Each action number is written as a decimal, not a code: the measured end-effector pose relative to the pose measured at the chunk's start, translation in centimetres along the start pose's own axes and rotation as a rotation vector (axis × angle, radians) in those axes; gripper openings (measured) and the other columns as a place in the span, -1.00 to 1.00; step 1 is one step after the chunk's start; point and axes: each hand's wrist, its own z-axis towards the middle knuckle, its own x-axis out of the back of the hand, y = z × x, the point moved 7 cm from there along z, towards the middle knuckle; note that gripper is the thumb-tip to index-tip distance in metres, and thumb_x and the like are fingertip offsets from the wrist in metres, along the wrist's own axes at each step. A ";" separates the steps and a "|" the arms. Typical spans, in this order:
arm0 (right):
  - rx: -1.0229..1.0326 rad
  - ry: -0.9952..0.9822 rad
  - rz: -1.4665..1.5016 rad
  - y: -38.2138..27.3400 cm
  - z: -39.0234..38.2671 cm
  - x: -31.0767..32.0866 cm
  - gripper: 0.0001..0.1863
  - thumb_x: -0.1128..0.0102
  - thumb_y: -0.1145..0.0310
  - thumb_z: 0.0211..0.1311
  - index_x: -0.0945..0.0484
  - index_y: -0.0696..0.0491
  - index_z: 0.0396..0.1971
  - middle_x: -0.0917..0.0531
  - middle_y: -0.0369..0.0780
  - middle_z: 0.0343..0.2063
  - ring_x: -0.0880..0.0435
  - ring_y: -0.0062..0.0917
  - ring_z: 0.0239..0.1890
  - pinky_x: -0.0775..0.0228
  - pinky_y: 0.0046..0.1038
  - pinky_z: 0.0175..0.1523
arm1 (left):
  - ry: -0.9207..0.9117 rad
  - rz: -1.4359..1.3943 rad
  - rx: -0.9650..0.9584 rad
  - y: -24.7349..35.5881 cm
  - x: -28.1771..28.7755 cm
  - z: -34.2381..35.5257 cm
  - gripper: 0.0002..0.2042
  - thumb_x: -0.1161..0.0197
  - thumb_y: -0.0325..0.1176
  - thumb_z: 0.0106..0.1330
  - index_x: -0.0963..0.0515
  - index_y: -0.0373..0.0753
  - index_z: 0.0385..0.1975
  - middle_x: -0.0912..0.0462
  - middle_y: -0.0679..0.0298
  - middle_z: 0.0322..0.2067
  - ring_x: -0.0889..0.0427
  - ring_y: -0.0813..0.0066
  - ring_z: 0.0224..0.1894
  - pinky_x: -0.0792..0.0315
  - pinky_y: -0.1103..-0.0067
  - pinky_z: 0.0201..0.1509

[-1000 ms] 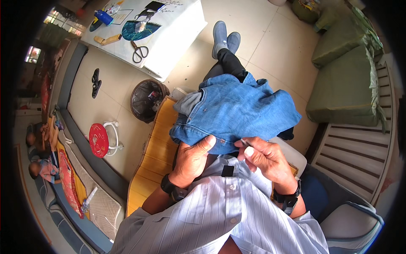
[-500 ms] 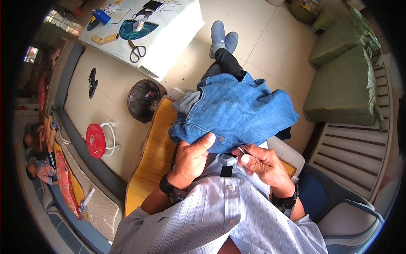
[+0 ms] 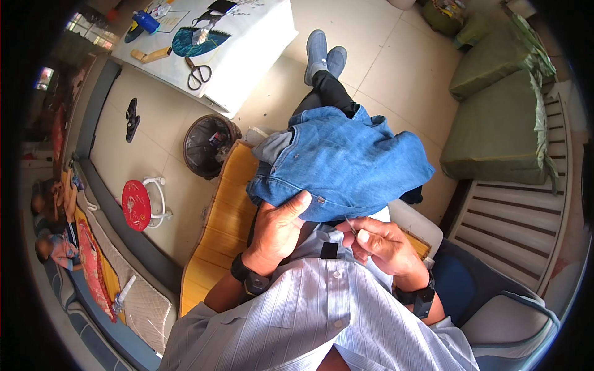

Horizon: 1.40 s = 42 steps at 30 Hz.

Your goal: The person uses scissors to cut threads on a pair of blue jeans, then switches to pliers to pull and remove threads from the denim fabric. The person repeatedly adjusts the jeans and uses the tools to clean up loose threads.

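A blue denim garment (image 3: 352,161) with small metal buttons along its edge is spread over my lap and legs. My left hand (image 3: 277,229) grips its near edge, thumb on top and fingers underneath. My right hand (image 3: 380,244) pinches a small, thin, shiny pointed tool (image 3: 351,226) between thumb and fingers. The tool's tip is close to the garment's near edge; whether it touches the cloth I cannot tell. Its exact kind is too small to make out.
Scissors (image 3: 198,75), a blue bottle (image 3: 146,22) and other items lie on a white table (image 3: 253,52). A waste bin (image 3: 201,162) and a red-topped stool (image 3: 137,205) stand at left. Green cushions (image 3: 495,136) rest on a slatted bench at right. Two people are on the far-left sofa.
My right hand has turned slightly, and the tool now points up more toward the garment's edge. My left hand keeps its grip on the cloth, nearly still.
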 end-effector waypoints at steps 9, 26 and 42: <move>0.426 0.095 -1.045 -6.1 0.6 -3.1 -0.62 -0.43 0.39 0.35 -0.61 0.23 0.07 -0.58 -0.05 -0.33 -0.63 -0.13 -0.38 -0.49 -0.25 -0.22 | -0.021 0.034 -0.007 0.1 -0.4 -0.2 -0.55 -0.28 -0.54 0.49 -0.45 -0.30 0.37 -0.59 0.16 0.28 -0.58 0.30 0.30 -0.40 0.30 0.48; 0.539 0.117 -1.161 -7.1 1.5 -3.5 -0.65 -0.50 0.51 0.24 -0.62 0.23 -0.02 -0.58 -0.10 -0.40 -0.63 -0.17 -0.44 -0.45 -0.25 -0.33 | 0.022 0.068 0.005 0.0 -0.2 -0.6 -0.54 -0.31 -0.54 0.47 -0.47 -0.31 0.35 -0.59 0.19 0.27 -0.57 0.33 0.30 -0.38 0.35 0.48; 0.494 0.149 -1.239 -7.3 1.1 -3.8 -0.68 -0.50 0.47 0.23 -0.62 0.20 -0.06 -0.61 -0.07 -0.37 -0.65 -0.07 -0.42 -0.46 -0.19 -0.31 | 0.000 0.097 -0.045 0.0 -0.5 -0.4 -0.49 -0.28 -0.55 0.47 -0.40 -0.28 0.41 -0.58 0.11 0.30 -0.58 0.17 0.32 -0.43 0.18 0.46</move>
